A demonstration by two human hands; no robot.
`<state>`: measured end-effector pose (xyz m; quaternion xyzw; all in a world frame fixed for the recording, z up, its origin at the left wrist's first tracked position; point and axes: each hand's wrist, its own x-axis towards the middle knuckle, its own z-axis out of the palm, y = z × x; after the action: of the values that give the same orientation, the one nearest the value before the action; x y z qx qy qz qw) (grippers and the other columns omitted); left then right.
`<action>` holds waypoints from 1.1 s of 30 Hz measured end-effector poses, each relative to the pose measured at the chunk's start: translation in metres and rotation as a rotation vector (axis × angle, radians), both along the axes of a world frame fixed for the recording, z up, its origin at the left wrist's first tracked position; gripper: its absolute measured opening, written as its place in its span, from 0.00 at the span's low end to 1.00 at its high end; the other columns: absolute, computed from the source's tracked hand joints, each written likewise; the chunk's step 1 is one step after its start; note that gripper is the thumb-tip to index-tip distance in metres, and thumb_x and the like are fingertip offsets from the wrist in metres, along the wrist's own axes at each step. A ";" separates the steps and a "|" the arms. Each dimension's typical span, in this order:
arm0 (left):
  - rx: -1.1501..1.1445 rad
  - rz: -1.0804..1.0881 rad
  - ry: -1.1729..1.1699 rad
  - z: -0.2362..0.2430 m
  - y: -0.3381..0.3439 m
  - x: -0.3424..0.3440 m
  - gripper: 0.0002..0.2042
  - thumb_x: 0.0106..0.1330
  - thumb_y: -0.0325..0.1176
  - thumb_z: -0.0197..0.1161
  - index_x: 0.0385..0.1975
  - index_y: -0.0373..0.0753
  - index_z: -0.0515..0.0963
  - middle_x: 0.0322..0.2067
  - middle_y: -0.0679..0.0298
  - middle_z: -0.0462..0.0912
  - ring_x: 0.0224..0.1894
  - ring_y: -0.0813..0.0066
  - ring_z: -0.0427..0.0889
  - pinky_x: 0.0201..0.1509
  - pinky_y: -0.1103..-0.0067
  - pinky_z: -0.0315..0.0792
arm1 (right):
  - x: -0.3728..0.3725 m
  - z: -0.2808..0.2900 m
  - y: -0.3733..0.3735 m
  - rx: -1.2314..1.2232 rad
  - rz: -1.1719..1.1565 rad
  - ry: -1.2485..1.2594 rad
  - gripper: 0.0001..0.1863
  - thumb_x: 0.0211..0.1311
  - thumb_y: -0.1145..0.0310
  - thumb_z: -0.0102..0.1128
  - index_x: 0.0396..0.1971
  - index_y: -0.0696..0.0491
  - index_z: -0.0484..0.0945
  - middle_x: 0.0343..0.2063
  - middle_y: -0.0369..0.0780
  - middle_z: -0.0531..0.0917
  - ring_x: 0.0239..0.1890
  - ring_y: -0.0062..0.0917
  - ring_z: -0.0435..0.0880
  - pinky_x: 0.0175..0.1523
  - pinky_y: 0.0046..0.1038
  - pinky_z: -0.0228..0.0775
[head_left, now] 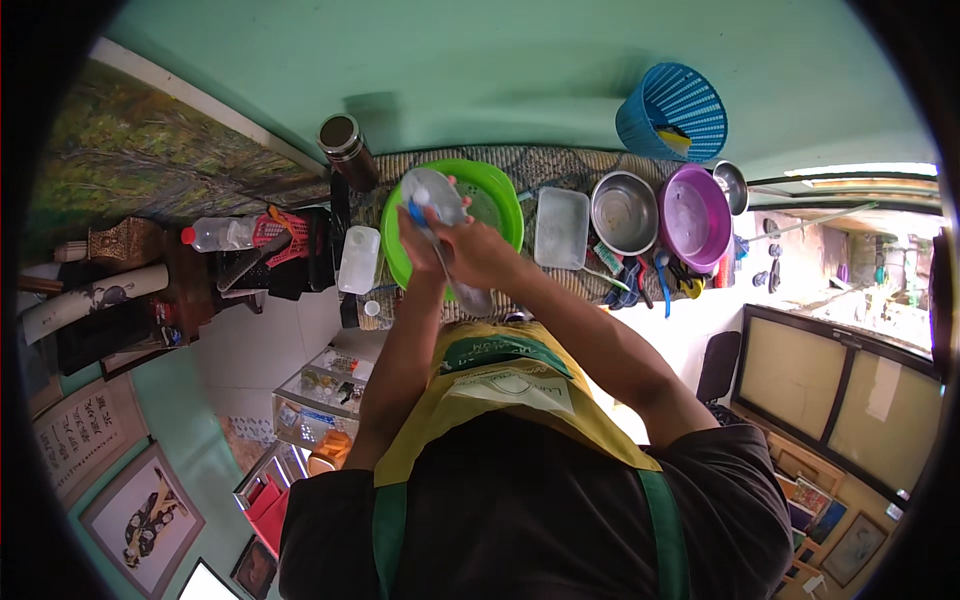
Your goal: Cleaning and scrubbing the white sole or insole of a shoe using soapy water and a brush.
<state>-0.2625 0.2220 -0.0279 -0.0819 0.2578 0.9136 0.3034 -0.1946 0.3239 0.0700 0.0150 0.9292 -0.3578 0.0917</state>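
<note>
Both hands meet over a bright green basin of cloudy, bubbly water. My left hand is closed around a clear, rounded plastic container, its fingertips showing at the far edge. My right hand crosses beside it, closed on a slim, blue-and-white long-handled tool, perhaps a brush; its head touches the container's inside. Below the hands, by the basin's near rim, is a see-through plastic piece; whether it belongs to the tool I cannot tell.
Right of the basin stand a clear tray, a steel bowl, a purple basin and a blue basket. A white container and a dark flask are at the left. Several tools lie along the front edge.
</note>
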 end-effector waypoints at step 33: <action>-0.294 -0.137 -0.147 0.032 0.008 0.017 0.37 0.75 0.67 0.36 0.68 0.42 0.69 0.60 0.55 0.78 0.59 0.55 0.79 0.66 0.63 0.71 | -0.005 0.006 0.038 0.067 -0.097 -0.064 0.36 0.64 0.71 0.49 0.74 0.44 0.61 0.38 0.54 0.86 0.38 0.52 0.87 0.47 0.51 0.79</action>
<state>-0.2456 0.2295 0.0036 -0.1740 0.3706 0.8349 0.3679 -0.1999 0.3623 0.0761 0.0745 0.9354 -0.3298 0.1034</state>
